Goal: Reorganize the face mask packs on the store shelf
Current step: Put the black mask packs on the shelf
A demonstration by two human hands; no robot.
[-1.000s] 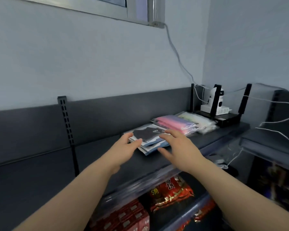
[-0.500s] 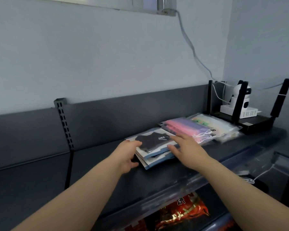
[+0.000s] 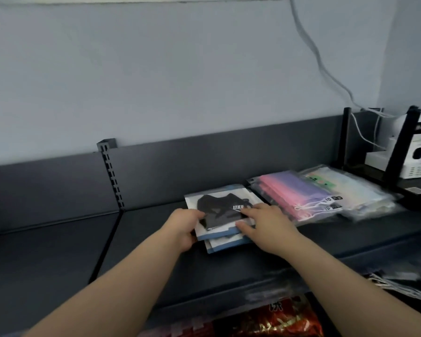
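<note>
A small stack of black face mask packs [image 3: 219,207] with white and blue borders lies on the dark shelf [image 3: 156,251]. My left hand [image 3: 184,226] grips the stack's left front corner, thumb on top. My right hand [image 3: 265,223] rests on the stack's right side, fingers spread over the top pack and thumb at its front edge. To the right lie a pink and purple mask pack [image 3: 299,193] and a pale green and white mask pack [image 3: 345,190], overlapping each other.
A black router with upright antennas [image 3: 399,154] and a white camera [image 3: 418,152] stand at the far right, with cables running up the wall. A slotted upright [image 3: 111,176] divides the shelf's back panel. Red snack bags [image 3: 272,319] sit on the shelf below.
Both hands have closed in on the black mask stack; the left now grips its corner and the right lies flat on top. The view has shifted closer and leftward.
</note>
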